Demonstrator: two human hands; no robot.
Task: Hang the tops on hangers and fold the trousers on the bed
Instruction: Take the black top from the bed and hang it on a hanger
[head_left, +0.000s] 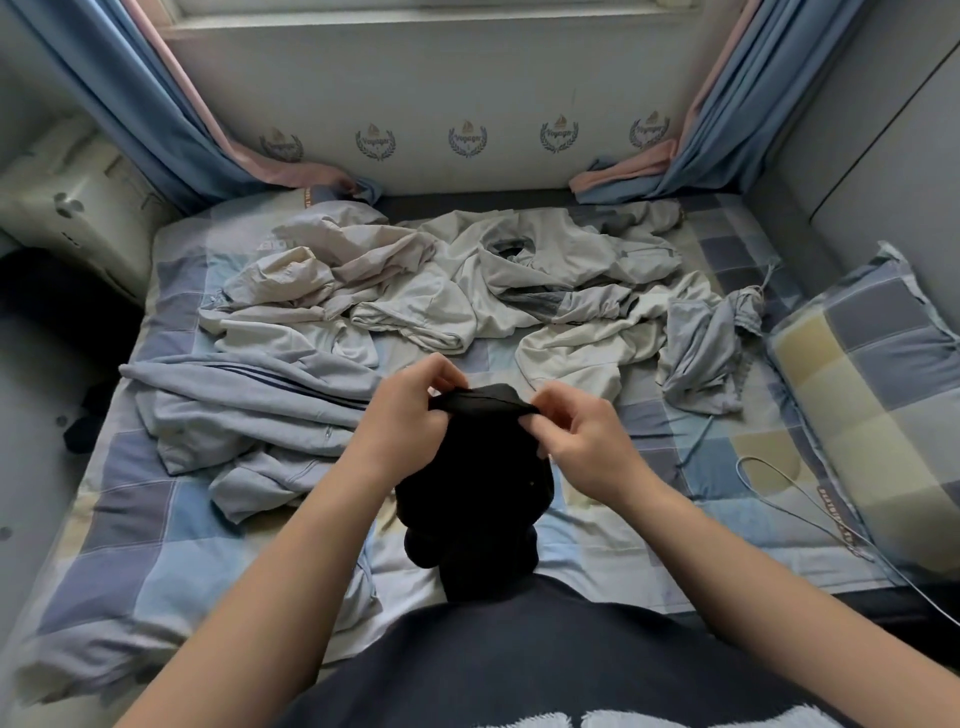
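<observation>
I have the left hand (408, 415) and right hand (579, 441) each pinching the top edge of the black garment (478, 499), which hangs between them and bunches below them near the bed (130, 519) edge. These are only fingertip pinches set close together, so I judge a shake to open it could pull the edge free and drop it in a heap. I cannot tell whether it is a top or trousers, so it may get sorted wrongly.

black soft fabric garment (470, 499) hangs bunched, top edge stretched taut, above near edge of checked blue-grey bed (130, 525); crumpled pale grey and cream clothes (415, 291) heaped mid-bed.
</observation>
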